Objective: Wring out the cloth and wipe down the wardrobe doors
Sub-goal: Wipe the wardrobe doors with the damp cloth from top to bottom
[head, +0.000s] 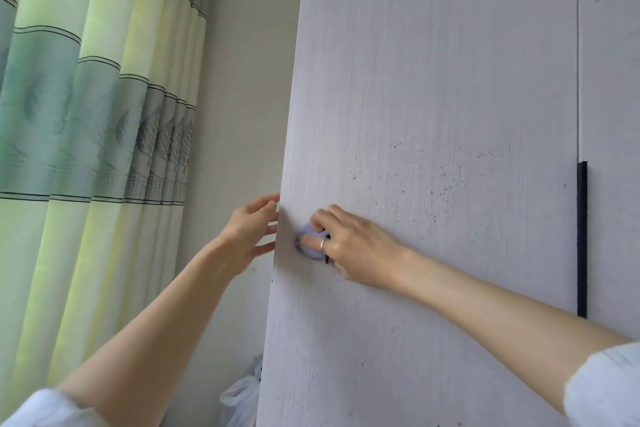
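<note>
Wardrobe door (450, 114), pale grey with a faint wood grain, filled most of the view and carried many small dark specks across its middle. A thin vertical gap separated it from a second door (613, 62) at the right, and a long black handle (582, 239) stood upright along that gap. Left of the wardrobe hung a curtain (86, 114) in light green and grey-blue bands with a leaf pattern, in front of a plain wall (249, 80). The right hand (349, 246) pressed a small lilac cloth (308, 243) against the door near its left edge; its fingers were curled over the bunched cloth, and one finger wore a silver ring (322, 244). The left hand (251, 232) held the left edge of the same door, its fingers wrapping behind the edge, just beside the cloth. Low beside the wardrobe, a white plastic bag (242, 395) was partly visible.
</note>
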Available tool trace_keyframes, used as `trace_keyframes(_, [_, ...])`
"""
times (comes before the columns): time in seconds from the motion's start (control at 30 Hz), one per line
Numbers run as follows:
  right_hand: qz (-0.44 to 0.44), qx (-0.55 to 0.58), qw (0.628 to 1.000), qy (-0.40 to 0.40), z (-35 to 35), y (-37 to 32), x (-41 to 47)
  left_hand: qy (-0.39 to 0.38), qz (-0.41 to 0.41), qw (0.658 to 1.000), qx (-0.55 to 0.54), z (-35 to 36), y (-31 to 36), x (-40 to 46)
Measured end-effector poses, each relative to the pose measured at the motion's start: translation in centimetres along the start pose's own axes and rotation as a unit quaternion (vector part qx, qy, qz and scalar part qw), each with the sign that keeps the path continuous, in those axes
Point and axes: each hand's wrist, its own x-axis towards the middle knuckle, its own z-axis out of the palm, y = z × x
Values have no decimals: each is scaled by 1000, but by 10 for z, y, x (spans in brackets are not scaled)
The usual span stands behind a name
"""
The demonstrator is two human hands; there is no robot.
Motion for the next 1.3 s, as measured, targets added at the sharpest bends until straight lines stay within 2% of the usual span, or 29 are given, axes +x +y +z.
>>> trace_keyframes(0.07, [31,-11,999,3,-15,20,6,18,13,1000,12,5,-2,3])
trace_keyframes(0.17, [157,-69,983,62,-47,68,36,37,23,998,41,7,-5,10])
trace_keyframes(0.23, [209,-74,972,70,-68,98,49,35,30,998,51,7,-8,11])
trace_keyframes(0.37, [249,-45,962,101,-73,103,50,42,42,997,41,9,-9,13])
trace_keyframes(0.43, [187,-35,977,98,-50,79,29,51,47,997,34,10,-11,14])
trace_keyframes(0.53, [27,24,999,8,-32,39,-17,65,54,996,29,14,-13,13])
trace_keyframes(0.57, [-1,27,999,-28,-32,38,-26,70,58,995,32,15,-14,13])
trace_keyframes(0.63, [-10,11,999,-42,-42,53,-25,75,62,994,45,15,-14,13])
trace_keyframes(0.67, [16,2,999,-29,-50,66,-18,76,63,994,52,15,-14,14])
trace_keyframes(0.77, [146,-33,984,92,-78,119,10,83,64,992,67,14,-15,15])
trace_keyframes(0.83, [236,-39,962,128,-99,144,21,86,68,991,71,15,-17,16])
trace_keyframes(0.9, [284,-29,946,151,-101,150,20,86,74,991,71,15,-18,16])
trace_keyframes(0.97, [264,-34,951,157,-84,135,8,88,82,990,74,16,-18,16])
trace_keyframes(1.03, [161,-25,977,139,-60,103,-18,93,88,989,80,17,-20,15])
trace_keyframes(1.13, [-8,-6,1000,-6,-44,66,-64,104,84,987,93,18,-22,13])
trace_keyframes(1.17, [-25,-10,999,-48,-47,67,-70,103,84,987,95,18,-22,13])
trace_keyframes(1.2, [-22,-13,998,-56,-53,74,-71,102,86,986,97,18,-21,12])
trace_keyframes(1.23, [-2,-23,999,-41,-59,86,-68,102,89,986,97,19,-21,12])
trace_keyframes(1.3, [74,-47,995,52,-76,118,-54,105,91,985,102,19,-21,12])
